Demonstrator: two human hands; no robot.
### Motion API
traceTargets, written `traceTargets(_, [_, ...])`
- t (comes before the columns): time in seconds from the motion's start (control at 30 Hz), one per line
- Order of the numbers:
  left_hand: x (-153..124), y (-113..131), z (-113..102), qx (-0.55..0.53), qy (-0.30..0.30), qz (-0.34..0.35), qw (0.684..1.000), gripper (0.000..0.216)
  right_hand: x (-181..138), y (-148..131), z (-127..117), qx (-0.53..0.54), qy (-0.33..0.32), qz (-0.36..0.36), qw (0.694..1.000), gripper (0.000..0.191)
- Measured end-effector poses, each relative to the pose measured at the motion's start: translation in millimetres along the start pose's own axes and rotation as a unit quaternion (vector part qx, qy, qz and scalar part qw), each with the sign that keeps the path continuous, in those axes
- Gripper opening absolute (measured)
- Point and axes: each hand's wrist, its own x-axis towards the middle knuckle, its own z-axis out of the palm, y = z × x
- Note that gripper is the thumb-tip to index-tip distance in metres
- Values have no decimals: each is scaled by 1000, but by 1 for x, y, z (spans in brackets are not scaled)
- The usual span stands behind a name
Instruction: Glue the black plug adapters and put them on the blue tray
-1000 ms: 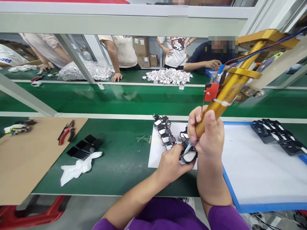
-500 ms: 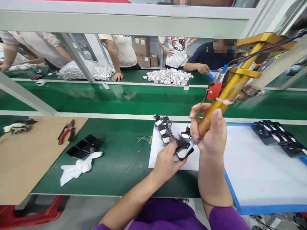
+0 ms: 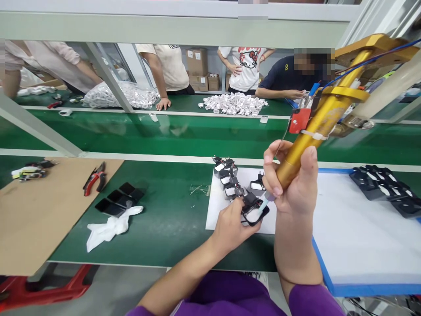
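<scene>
1. Green worktop [image 3: 158,219] runs under a grey frame, with a conveyor belt beyond it and other people standing at the far side by heaps of white parts [image 3: 234,104]; a white sheet [image 3: 217,210] lies at the middle of the worktop.
2. Left hand [image 3: 230,226] has its fingers closed on a small black part [image 3: 253,210] with a pale face, held just above the near edge of the sheet.
3. Right hand [image 3: 294,184] wraps a gold tool [image 3: 315,127]; its long axis slants from upper right down to lower left, and its pale tip [image 3: 263,202] meets the part from the right.
4. Left hand is nearer the part; the right reaches it only through the tool.
5. More black parts [image 3: 228,175] sit in a row just behind; others [image 3: 384,186] lie well apart on the right board.
6. Whether the tip touches the part is hard to tell; the left fingertips are hidden beneath it; the tool's top is cut off.
</scene>
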Motion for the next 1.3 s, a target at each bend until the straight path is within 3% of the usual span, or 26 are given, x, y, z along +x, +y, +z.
traceTargets(0.43, [6, 21, 1, -26, 15, 7, 1000, 33, -2, 1, 3, -6, 30, -14, 999, 36])
traceTargets(1.13, [8, 16, -5, -34, -22, -69, 997, 32, 0, 3, 0, -47, 48, -29, 997, 32])
traceTargets(1.3, [10, 12, -8, 12, 20, -4, 1000, 31, 0, 2, 1, -53, 48, -26, 997, 33])
